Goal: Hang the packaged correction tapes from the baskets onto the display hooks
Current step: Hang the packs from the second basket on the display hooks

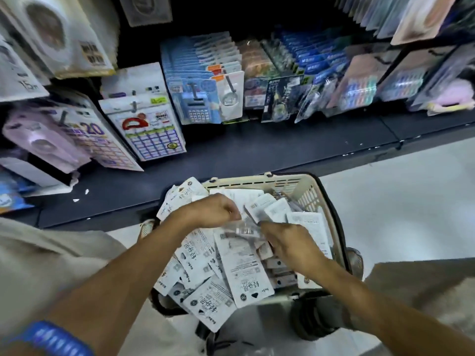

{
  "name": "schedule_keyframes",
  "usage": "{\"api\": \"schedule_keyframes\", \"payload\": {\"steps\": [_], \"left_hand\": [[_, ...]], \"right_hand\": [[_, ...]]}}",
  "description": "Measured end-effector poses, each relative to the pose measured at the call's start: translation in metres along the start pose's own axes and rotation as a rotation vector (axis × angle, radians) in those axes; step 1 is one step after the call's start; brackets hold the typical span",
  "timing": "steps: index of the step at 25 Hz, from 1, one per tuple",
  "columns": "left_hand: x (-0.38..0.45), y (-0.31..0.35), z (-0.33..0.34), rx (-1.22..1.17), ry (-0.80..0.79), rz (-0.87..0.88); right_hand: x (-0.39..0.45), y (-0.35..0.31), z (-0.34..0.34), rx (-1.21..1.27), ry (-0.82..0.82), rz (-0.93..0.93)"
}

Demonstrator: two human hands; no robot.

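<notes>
A cream basket [303, 188] stands on the pale floor [401, 214], heaped with white packaged correction tapes [239, 268].

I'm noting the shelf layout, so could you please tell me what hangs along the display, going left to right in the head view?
Lilac pack marked 20 → white pack with a red shape → blue calculator pack → white pack with a round item → dark pack → multicoloured pack.

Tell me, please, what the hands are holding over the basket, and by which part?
Both hands, left hand and right hand, reach a blurred packet between them; which part the fingers grip cannot be told.
</notes>
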State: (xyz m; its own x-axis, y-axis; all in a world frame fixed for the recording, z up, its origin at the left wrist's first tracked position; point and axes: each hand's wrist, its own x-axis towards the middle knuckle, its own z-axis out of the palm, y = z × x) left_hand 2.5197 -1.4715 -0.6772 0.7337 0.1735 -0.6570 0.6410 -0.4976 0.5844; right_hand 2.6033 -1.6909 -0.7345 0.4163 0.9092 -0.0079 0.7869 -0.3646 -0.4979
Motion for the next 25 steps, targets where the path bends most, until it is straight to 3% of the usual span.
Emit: {"api": "schedule_keyframes", "payload": {"steps": [2, 3, 5, 6, 8, 11, 12, 14, 18, 21, 23, 25], "left_hand": [[0.002, 0.003, -0.002, -0.692, 0.088, 0.053], [0.006, 0.004, -0.003, -0.887, 0.054, 0.099], [0.006, 0.010, 0.003, -0.922, -0.007, 0.197], [0.005, 0.012, 0.008, -0.842, 0.041, 0.190], [0.007, 0.014, 0.013, -0.754, 0.192, 0.085], [0.007, 0.006, 0.006, -0.794, 0.321, 0.025], [0.006, 0.002, 0.004, -0.815, 0.345, 0.019], [0.005, 0.001, 0.003, -0.811, 0.362, -0.002], [0.006, 0.002, 0.010, -0.744, 0.310, -0.034], [0.005, 0.000, 0.009, -0.732, 0.306, -0.027], [0.004, -0.002, 0.007, -0.749, 0.337, -0.017], [0.003, -0.003, 0.006, -0.768, 0.407, -0.005]], "right_hand": [[0.010, -0.005, -0.014, 0.594, 0.213, 0.287], [0.016, -0.012, -0.018, 0.903, 0.235, 0.441], [0.024, -0.024, -0.020, 1.280, 0.152, 0.587], [0.026, -0.025, -0.021, 1.309, 0.053, 0.571], [0.024, -0.008, -0.030, 0.980, -0.232, 0.418], [0.008, 0.056, -0.043, -0.228, -0.515, 0.115], [-0.003, 0.072, -0.042, -0.513, -0.586, 0.023], [-0.020, 0.089, -0.031, -0.788, -0.673, -0.089], [-0.014, 0.097, -0.026, -0.770, -0.740, -0.095], [0.001, 0.085, -0.039, -0.468, -0.816, 0.054], [0.006, 0.069, -0.047, -0.197, -0.689, 0.082], [0.008, 0.060, -0.056, 0.023, -0.373, 0.133]]}}
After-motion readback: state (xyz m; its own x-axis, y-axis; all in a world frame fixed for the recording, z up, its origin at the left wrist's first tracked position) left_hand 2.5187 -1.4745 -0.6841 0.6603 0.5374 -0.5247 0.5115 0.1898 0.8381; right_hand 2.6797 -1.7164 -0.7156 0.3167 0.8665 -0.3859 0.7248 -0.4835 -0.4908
